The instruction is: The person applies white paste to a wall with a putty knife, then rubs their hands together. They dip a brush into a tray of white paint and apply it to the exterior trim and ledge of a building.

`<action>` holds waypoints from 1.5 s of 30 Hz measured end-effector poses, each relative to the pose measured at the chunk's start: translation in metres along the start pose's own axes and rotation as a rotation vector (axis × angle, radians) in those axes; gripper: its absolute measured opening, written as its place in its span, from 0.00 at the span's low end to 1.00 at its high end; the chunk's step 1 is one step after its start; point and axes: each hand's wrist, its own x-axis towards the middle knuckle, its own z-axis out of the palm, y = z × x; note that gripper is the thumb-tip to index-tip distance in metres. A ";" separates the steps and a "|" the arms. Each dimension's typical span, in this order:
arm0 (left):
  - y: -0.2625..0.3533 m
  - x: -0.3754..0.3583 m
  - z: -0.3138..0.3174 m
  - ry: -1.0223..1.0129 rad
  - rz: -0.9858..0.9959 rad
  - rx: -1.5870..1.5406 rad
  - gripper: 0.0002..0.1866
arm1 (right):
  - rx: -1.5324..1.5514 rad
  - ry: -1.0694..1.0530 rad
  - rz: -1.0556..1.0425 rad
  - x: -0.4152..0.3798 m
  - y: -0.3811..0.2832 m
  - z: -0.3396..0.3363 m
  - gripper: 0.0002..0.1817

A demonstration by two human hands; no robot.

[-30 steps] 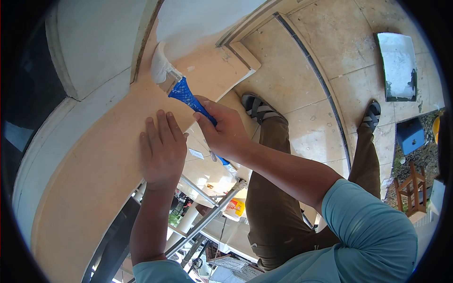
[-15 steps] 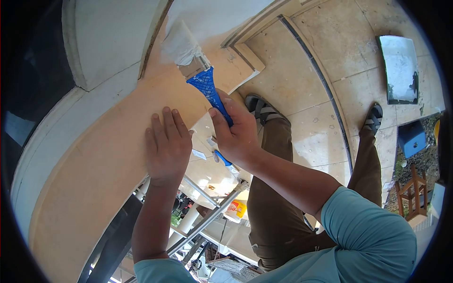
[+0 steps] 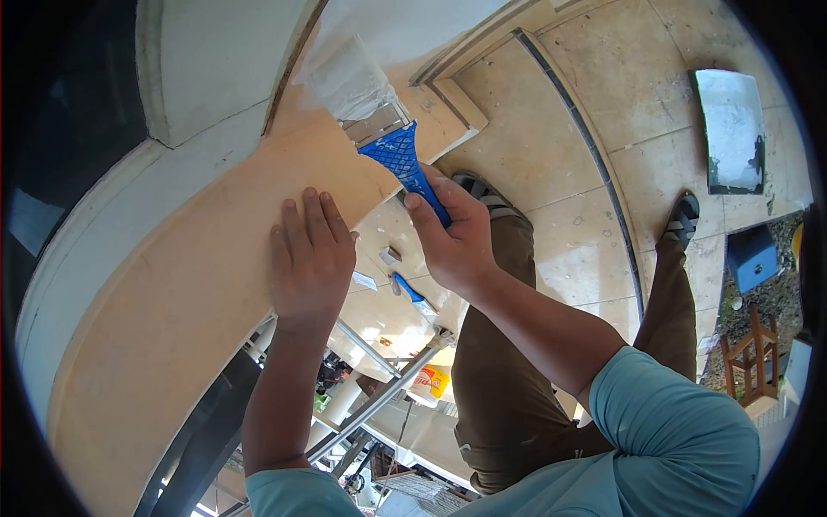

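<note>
One brush (image 3: 389, 153) is gripped by the right hand (image 3: 457, 231), bristles up-left.
Its long axis is slanted; a second brush (image 3: 407, 287) is seen; the left hand (image 3: 312, 263) is laid flat.

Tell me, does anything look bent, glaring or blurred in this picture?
In the head view, black corners frame a rounded image; the dark floor strip bows, perhaps partly from the lens; bright light glares on the floor tiles; the blue-handled paintbrush has a clear handle, but its bristles look faint, perhaps motion-blurred.
</note>
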 end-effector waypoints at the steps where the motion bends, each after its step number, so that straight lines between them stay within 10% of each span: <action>1: 0.001 0.000 0.002 0.005 -0.005 0.003 0.30 | 0.031 -0.014 0.048 0.007 0.003 -0.004 0.14; 24: 0.004 0.001 0.003 0.019 0.003 0.019 0.29 | -0.322 -0.135 -0.242 0.096 0.009 -0.071 0.14; 45: 0.002 0.001 0.003 0.025 0.013 0.044 0.30 | -0.622 -0.052 0.157 0.076 0.081 -0.085 0.12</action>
